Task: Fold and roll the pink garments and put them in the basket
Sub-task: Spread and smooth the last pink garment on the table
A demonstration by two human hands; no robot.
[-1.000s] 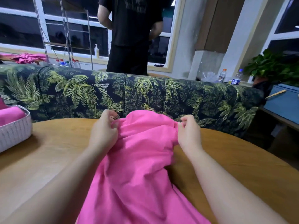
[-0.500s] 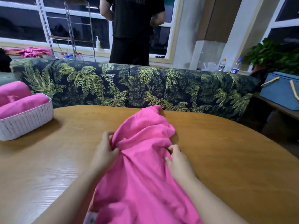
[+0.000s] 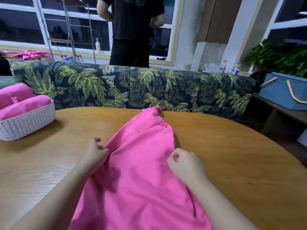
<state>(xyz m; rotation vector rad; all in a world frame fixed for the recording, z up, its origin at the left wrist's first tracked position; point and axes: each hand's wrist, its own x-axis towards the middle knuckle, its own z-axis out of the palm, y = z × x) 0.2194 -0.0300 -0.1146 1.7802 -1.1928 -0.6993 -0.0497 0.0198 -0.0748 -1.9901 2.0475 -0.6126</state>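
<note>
a pink garment (image 3: 141, 171) was seen spread lengthwise on the round wooden table (image 3: 232, 163), its far end bunched to a point near the table's far edge, its near end running out of the lower edge of view. the left hand (image 3: 93, 155) was placed at the garment's left edge, about midway along; a fold of the cloth was pinched between thumb and fingers. the right hand (image 3: 186, 165) was held at the garment's right edge with fingers curled inward; whether cloth was gripped or the hand merely rested on it could not be told. both forearms were laid along the sides of the garment.

a white woven basket (image 3: 31, 122) was noted at the left of the table, well apart from the hands, with two rolled pink garments (image 3: 21, 103) lying in it side by side.

behind the table a sofa with a palm-leaf print (image 3: 132, 87) was recorded. a person in dark clothes (image 3: 131, 30) stood behind it, by the windows. a blue box with tan handles (image 3: 282, 90) sat on a shelf at right, a leafy plant (image 3: 279, 55) behind it. a loose pink heap (image 3: 31, 54) lay far left by the window.
</note>
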